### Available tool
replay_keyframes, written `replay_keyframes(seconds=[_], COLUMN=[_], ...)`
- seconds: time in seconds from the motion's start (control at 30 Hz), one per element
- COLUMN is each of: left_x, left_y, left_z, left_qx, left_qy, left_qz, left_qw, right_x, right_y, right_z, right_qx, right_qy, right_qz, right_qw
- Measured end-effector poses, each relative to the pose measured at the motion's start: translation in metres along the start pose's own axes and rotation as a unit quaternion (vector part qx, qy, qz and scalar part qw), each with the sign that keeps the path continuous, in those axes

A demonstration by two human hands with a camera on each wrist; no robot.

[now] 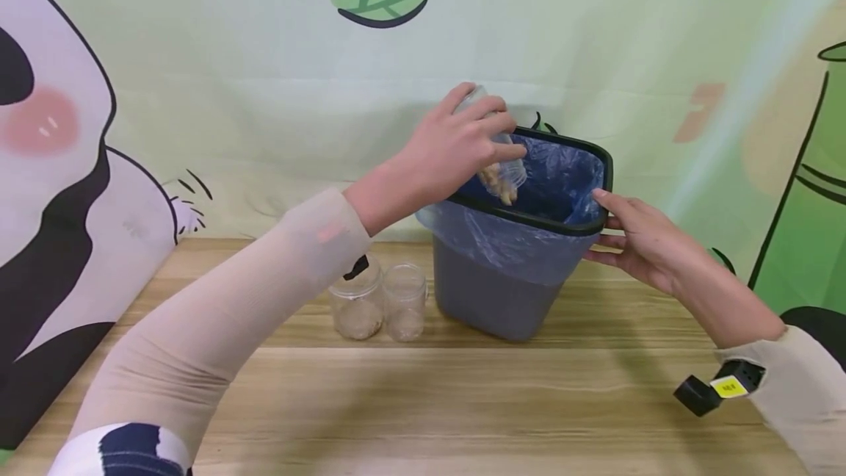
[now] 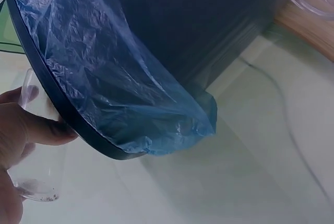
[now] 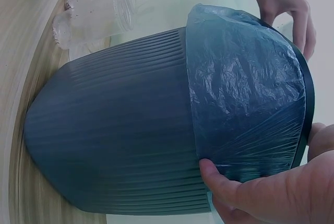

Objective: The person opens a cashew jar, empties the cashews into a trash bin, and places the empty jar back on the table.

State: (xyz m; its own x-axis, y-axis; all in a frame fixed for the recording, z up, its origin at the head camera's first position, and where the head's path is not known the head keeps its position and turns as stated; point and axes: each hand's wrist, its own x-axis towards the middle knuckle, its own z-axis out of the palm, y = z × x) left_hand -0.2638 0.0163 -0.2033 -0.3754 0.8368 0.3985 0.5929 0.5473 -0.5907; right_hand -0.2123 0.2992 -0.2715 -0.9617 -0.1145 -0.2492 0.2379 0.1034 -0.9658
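Observation:
My left hand [image 1: 456, 142] grips a clear jar [image 1: 518, 170], tipped mouth-down over the opening of a grey trash bin [image 1: 492, 296]. Tan, nut-like pieces [image 1: 500, 186] lie by the jar's mouth. Small dark bits cling near the jar's base [image 2: 42, 195] in the left wrist view. A thin blue bag [image 3: 245, 83] lines the bin and folds over its black rim [image 1: 562, 228]. My right hand [image 1: 651, 244] holds the bin's right side, thumb on the rim and fingers against the outer wall. The bin leans slightly toward the right hand.
Two clear jars, a wider jar [image 1: 358, 311] and a narrower jar [image 1: 405, 307], stand side by side just left of the bin on the wooden table [image 1: 423, 402]. Behind the table hangs a printed backdrop [image 1: 264, 35] with a panda and leaves.

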Motion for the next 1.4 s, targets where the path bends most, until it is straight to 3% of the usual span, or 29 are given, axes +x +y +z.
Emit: replay_keyframes(seconds=[0.33, 0.5, 0.6, 0.73, 0.8, 0.83, 1.0, 1.13, 1.27, 1.4], left_x=[-0.005, -0.008, -0.009, -0.009, -0.009, -0.009, -0.011, -0.017, -0.022, -0.03], left_y=[-0.005, -0.005, -0.005, -0.007, -0.007, -0.007, -0.011, -0.012, -0.013, -0.015], left_z=[-0.001, 0.0, 0.004, 0.009, 0.009, 0.009, 0.01, 0.008, 0.003, -0.001], left_qx=[0.014, 0.053, 0.085, 0.151, 0.164, 0.161, 0.085, 0.006, -0.083, -0.171], left_qy=[0.024, 0.066, 0.115, 0.181, 0.187, 0.179, 0.113, 0.077, 0.056, 0.04], left_qz=[0.009, 0.036, 0.066, 0.13, 0.144, 0.143, 0.077, 0.013, -0.064, -0.129], left_qw=[0.9996, 0.9958, 0.9875, 0.9631, 0.9579, 0.9601, 0.9869, 0.9969, 0.9929, 0.9759], right_x=[0.0, 0.0, 0.0, 0.0, 0.0, 0.001, 0.001, 0.0, 0.001, 0.001], right_y=[0.0, 0.0, 0.0, 0.0, 0.0, 0.0, 0.001, 0.002, 0.001, 0.001], right_z=[0.0, 0.0, 0.0, 0.0, 0.0, 0.0, 0.0, 0.0, 0.0, 0.0], right_qx=[0.002, 0.003, 0.005, 0.002, 0.002, 0.002, 0.006, 0.002, 0.0, 0.001], right_qy=[0.005, 0.004, 0.001, -0.003, -0.004, -0.005, -0.002, 0.003, 0.004, 0.001], right_qz=[0.0, 0.0, 0.0, -0.001, -0.002, -0.002, 0.0, 0.003, 0.0, -0.002], right_qw=[1.0, 1.0, 1.0, 1.0, 1.0, 1.0, 1.0, 1.0, 1.0, 1.0])
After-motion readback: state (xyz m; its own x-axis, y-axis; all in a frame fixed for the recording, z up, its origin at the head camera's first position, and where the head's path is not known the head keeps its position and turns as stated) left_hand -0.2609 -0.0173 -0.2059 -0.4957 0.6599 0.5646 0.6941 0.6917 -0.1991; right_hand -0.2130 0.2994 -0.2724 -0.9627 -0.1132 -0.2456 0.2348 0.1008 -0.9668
